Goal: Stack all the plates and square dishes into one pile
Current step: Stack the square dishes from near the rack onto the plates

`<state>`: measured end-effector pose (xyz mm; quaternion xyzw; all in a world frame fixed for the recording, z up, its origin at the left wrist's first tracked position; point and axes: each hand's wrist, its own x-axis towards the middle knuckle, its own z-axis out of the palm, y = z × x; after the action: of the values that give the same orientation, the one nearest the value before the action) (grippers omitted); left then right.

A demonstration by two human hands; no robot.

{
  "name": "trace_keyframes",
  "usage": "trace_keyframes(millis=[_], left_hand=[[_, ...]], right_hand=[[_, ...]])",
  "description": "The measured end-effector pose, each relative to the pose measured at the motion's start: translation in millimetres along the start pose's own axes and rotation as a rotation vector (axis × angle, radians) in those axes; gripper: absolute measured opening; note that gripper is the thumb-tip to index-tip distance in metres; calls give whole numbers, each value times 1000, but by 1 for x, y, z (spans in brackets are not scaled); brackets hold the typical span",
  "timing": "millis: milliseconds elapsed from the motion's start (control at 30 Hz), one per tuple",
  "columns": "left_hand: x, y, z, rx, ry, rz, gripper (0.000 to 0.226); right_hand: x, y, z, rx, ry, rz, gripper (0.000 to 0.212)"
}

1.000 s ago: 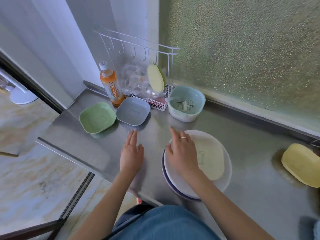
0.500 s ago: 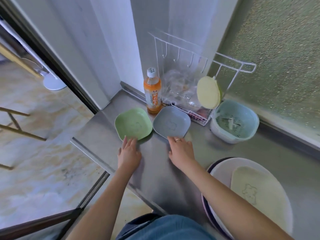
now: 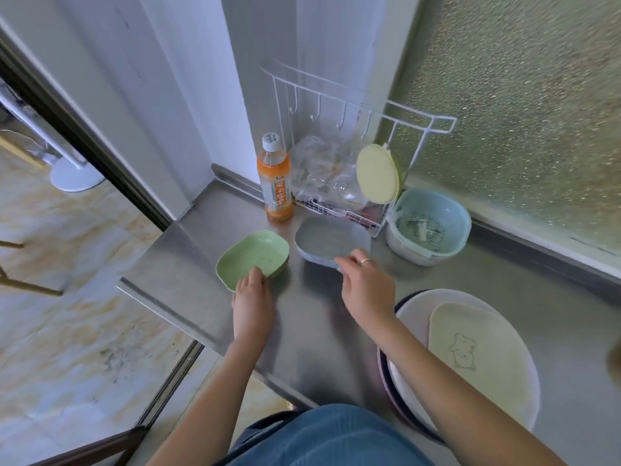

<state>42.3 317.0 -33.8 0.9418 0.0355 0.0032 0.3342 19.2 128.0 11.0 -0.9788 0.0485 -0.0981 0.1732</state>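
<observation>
A green square dish (image 3: 252,258) is tilted up off the steel counter (image 3: 188,257), and my left hand (image 3: 252,299) grips its near edge. Beside it, a grey-blue square dish (image 3: 331,240) is also lifted at its near rim, pinched by my right hand (image 3: 366,289). At the lower right sits a pile: a cream square dish (image 3: 477,358) on a white round plate (image 3: 413,307), with a darker plate rim beneath. Another cream dish (image 3: 378,176) stands upright in the wire rack.
An orange drink bottle (image 3: 275,183) stands at the back corner next to a white wire rack (image 3: 356,129) with plastic bags. A pale blue colander basket (image 3: 428,227) sits to the right of it. The counter's left edge drops to a tiled floor.
Both hands reached forward from the plate pile to the two square dishes and took hold of their near edges. The green and grey-blue dishes are now tipped up off the counter.
</observation>
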Motion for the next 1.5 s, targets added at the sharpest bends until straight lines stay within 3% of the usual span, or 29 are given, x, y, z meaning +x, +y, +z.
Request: trace_keyframes(millis=[167, 500, 900, 1133, 1200, 1267, 1367, 1500], left_hand=[[-15, 37, 16, -78, -6, 67, 13], [-58, 121, 55, -199, -100, 252, 5], [-100, 154, 72, -211, -79, 279, 6], [-110, 157, 71, -198, -44, 279, 7], [-112, 159, 71, -186, -42, 276, 6], [-113, 161, 70, -179, -42, 288, 6], [-115, 164, 69, -187, -40, 299, 6], [-118, 168, 67, -188, -33, 330, 7]], right_hand=[[-55, 39, -50, 95, 285, 70, 30], [-195, 124, -79, 56, 472, 288, 27], [-220, 154, -82, 70, 70, 116, 23], [-188, 152, -102, -24, 179, 204, 35], [-167, 150, -101, -12, 49, 199, 48], [-152, 146, -92, -40, -179, 147, 58], [-145, 143, -76, -82, -439, 164, 58], [-144, 143, -74, -83, -477, 191, 59]])
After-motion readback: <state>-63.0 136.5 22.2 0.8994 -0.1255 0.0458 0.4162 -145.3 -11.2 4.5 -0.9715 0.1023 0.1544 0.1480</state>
